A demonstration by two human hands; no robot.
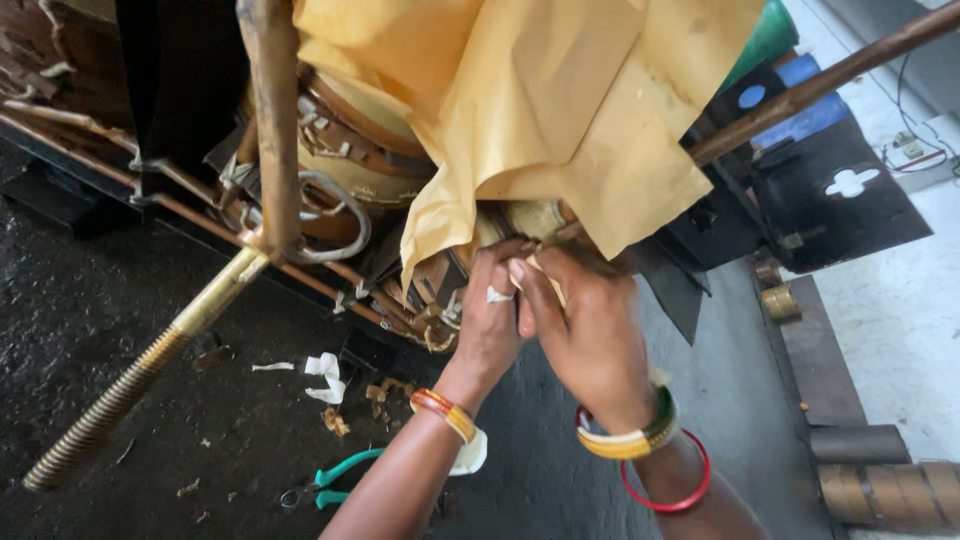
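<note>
I'm looking down at a big wound coil assembly point(370, 170) filling the far left, with a sheet of yellow insulating paper point(540, 110) draped over it. A copper bar point(275, 120) runs down into a threaded brass rod point(130, 390) at near left. Both my hands are tucked under the paper's lower edge: the left hand point(490, 320) has its fingers curled together against the windings, and the right hand point(585, 335) is pinched shut on something narrow there, though I cannot tell what. The risk, I reckon, is the paper tearing or sliding off if I tug, or a finger catching on the wire ends. The floor point(200, 330) is dark and gritty, littered with white tape scraps point(325, 375); teal-handled pliers point(335, 480) lie near.
</note>
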